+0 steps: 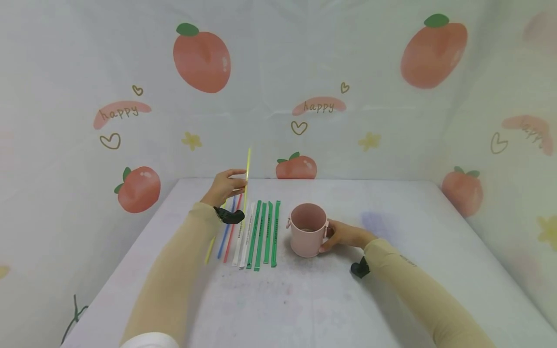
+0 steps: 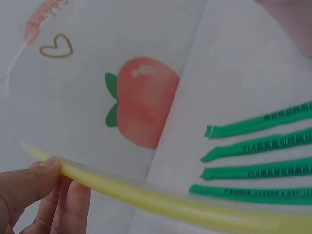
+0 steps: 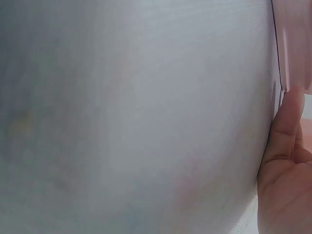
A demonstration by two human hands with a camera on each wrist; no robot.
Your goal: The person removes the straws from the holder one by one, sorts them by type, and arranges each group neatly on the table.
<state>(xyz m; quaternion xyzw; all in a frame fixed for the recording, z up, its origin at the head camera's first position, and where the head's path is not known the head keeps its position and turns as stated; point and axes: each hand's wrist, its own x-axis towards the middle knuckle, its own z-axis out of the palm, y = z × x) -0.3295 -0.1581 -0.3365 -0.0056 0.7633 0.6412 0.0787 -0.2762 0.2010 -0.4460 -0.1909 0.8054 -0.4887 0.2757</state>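
Observation:
Between thumb and fingers, my left hand [image 1: 226, 186] pinches a yellow straw [image 1: 248, 164] in a clear wrapper, raised above the row of straws. The left wrist view shows this straw [image 2: 146, 200] slanting away from the fingertips. My right hand [image 1: 348, 235] grips the right side of a small pink bucket [image 1: 306, 244] by its handle, thumb low on the wall. The bucket stands upright on the table and has small side handles. In the right wrist view, only part of the bucket [image 3: 295, 44] shows above the thumb.
Left of the bucket lie several green-wrapped straws [image 1: 267, 237], white-wrapped straws [image 1: 238, 249], a red straw [image 1: 227, 251], a blue straw [image 1: 224, 241] and another yellow straw [image 1: 210, 250]. A fruit-print curtain [image 1: 261, 63] hangs behind the white table [image 1: 278, 309].

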